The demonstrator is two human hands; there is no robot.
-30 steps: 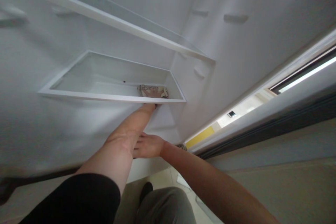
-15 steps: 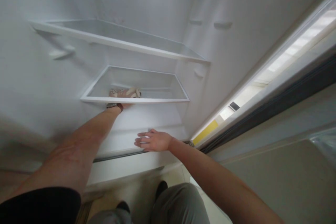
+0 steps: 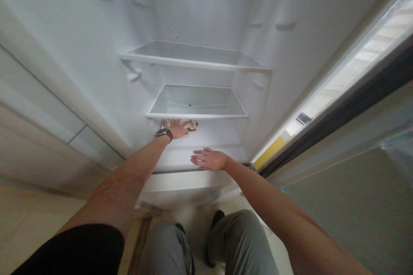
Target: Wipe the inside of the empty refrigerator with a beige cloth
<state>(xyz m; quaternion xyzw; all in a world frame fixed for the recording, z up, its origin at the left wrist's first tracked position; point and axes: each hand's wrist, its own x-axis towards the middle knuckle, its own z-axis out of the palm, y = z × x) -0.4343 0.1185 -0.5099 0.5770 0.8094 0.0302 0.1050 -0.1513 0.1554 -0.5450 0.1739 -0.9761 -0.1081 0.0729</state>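
Observation:
Inside a white refrigerator, my left hand presses a beige patterned cloth against the bottom surface. The cloth is bunched beneath and beyond my fingers, just below the lower shelf; some of it is hidden by the hand. A watch with a brown strap is on my left wrist. My right hand holds nothing and rests near the front edge of the bottom surface, its fingers spread and pointing left.
An upper shelf spans the refrigerator above the lower one. Small shelf supports stick out from the side walls. At right stands the opened door with a dark gasket. My knees are close below the front edge.
My left hand and the cloth have come forward from deeper under the lower shelf, into plainer sight. My right hand stays near the front edge. The camera view has shifted left.

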